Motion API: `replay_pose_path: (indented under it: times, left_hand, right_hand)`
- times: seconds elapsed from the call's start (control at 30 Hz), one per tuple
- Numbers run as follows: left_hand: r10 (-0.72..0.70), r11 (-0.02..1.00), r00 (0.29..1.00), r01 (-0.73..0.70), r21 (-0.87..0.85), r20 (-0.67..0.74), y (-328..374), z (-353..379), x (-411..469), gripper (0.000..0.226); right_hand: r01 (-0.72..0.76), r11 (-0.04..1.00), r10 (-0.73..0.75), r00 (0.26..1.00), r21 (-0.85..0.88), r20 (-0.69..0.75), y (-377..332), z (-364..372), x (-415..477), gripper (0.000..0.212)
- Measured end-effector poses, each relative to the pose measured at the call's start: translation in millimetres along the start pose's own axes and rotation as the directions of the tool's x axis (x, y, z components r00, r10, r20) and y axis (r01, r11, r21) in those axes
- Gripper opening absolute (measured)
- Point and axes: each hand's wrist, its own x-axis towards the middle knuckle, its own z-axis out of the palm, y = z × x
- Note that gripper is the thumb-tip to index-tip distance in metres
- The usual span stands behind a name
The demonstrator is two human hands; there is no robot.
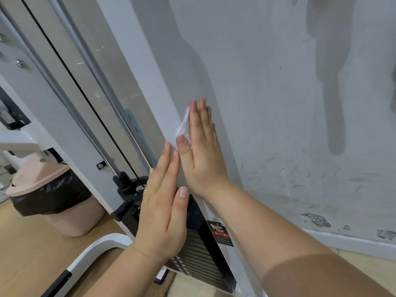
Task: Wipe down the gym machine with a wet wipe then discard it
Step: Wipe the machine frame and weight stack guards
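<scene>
Wet wipe (183, 125) is lying flat against the gym machine's upright post (150, 82), pinned under the right hand (202, 151), fingers (200, 116) straight and pressing. Left hand (162, 202) is resting on the post just below, fingers straight, holding nothing. Wipe is looking thin, limp, damp; likely bunching, best pinched at its exposed edge. Pink bin (53, 196), black-lined, is standing left of the post; lid is hiding contents.

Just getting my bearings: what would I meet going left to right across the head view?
Pink bin → left hand → right hand, pressing the wet wipe to the machine's white post → scuffed wall.
</scene>
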Motion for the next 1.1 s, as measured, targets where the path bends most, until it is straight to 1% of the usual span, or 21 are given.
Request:
replay_pose_path:
  times: [0.07, 0.17, 0.23, 0.3, 0.37, 0.4, 0.47, 0.53, 0.63, 0.73, 0.8, 0.87, 0.9, 0.97, 1.03, 1.07, 1.1]
  left_hand:
    - [0.018, 0.999, 1.0, -0.018, 0.048, -0.001, -1, 6, -7, 0.059]
    - [0.063, 0.98, 0.998, -0.066, 0.185, 0.023, -1, 22, -22, 0.06]
    - [0.092, 0.942, 0.993, -0.11, 0.318, 0.071, -2, 34, -33, 0.061]
    - [0.119, 0.862, 0.983, -0.171, 0.477, 0.138, -5, 45, -43, 0.064]
    - [0.139, 0.759, 0.971, -0.23, 0.609, 0.195, -10, 53, -50, 0.069]
    - [0.145, 0.714, 0.966, -0.253, 0.653, 0.216, -12, 55, -53, 0.071]
    - [0.155, 0.649, 0.956, -0.287, 0.705, 0.248, -15, 58, -57, 0.076]
    - [0.168, 0.619, 0.946, -0.319, 0.717, 0.276, -17, 58, -58, 0.08]
    - [0.173, 0.619, 0.933, -0.352, 0.702, 0.315, -18, 55, -55, 0.083]
    - [0.158, 0.605, 0.926, -0.365, 0.707, 0.343, -20, 53, -55, 0.082]
    - [0.165, 0.569, 0.906, -0.41, 0.713, 0.39, -19, 54, -57, 0.078]
    - [0.176, 0.516, 0.861, -0.494, 0.7, 0.478, -19, 58, -59, 0.077]
    - [0.176, 0.493, 0.832, -0.537, 0.685, 0.526, -19, 61, -60, 0.076]
    - [0.164, 0.45, 0.777, -0.608, 0.655, 0.608, -20, 70, -63, 0.074]
    - [0.14, 0.413, 0.723, -0.664, 0.624, 0.676, -21, 81, -68, 0.071]
    - [0.127, 0.4, 0.697, -0.687, 0.607, 0.705, -22, 87, -70, 0.07]
    - [0.119, 0.391, 0.675, -0.706, 0.591, 0.728, -23, 92, -73, 0.069]
  right_hand:
    - [-0.017, 1.0, 0.017, 1.0, -0.019, 0.024, 23, 3, -31, 0.066]
    - [-0.135, 0.99, 0.14, 0.983, -0.044, 0.116, 64, 8, -93, 0.064]
    - [-0.205, 0.977, 0.211, 0.961, -0.054, 0.181, 91, 10, -137, 0.063]
    - [-0.331, 0.944, 0.325, 0.915, -0.018, 0.241, 114, 10, -174, 0.06]
    - [-0.468, 0.883, 0.439, 0.847, 0.028, 0.298, 125, 11, -199, 0.06]
    - [-0.508, 0.86, 0.471, 0.827, 0.049, 0.308, 126, 12, -202, 0.062]
    - [-0.551, 0.826, 0.502, 0.814, 0.116, 0.292, 118, 14, -188, 0.06]
    - [-0.53, 0.83, 0.486, 0.84, 0.172, 0.243, 101, 15, -154, 0.056]
    - [-0.411, 0.889, 0.391, 0.91, 0.2, 0.136, 77, 17, -113, 0.057]
    - [-0.335, 0.924, 0.33, 0.942, 0.185, 0.059, 87, 24, -126, 0.056]
    - [-0.359, 0.915, 0.36, 0.932, 0.185, 0.029, 106, 32, -155, 0.056]
    - [-0.447, 0.87, 0.452, 0.892, 0.21, 0.025, 131, 40, -192, 0.051]
    - [-0.509, 0.831, 0.515, 0.857, 0.223, 0.039, 144, 44, -212, 0.048]
    - [-0.655, 0.707, 0.656, 0.749, 0.266, 0.099, 165, 46, -248, 0.045]
    - [-0.772, 0.56, 0.766, 0.621, 0.3, 0.167, 180, 44, -270, 0.051]
    - [-0.802, 0.517, 0.791, 0.581, 0.3, 0.191, 184, 43, -272, 0.053]
    - [-0.816, 0.5, 0.799, 0.564, 0.29, 0.208, 185, 44, -270, 0.054]
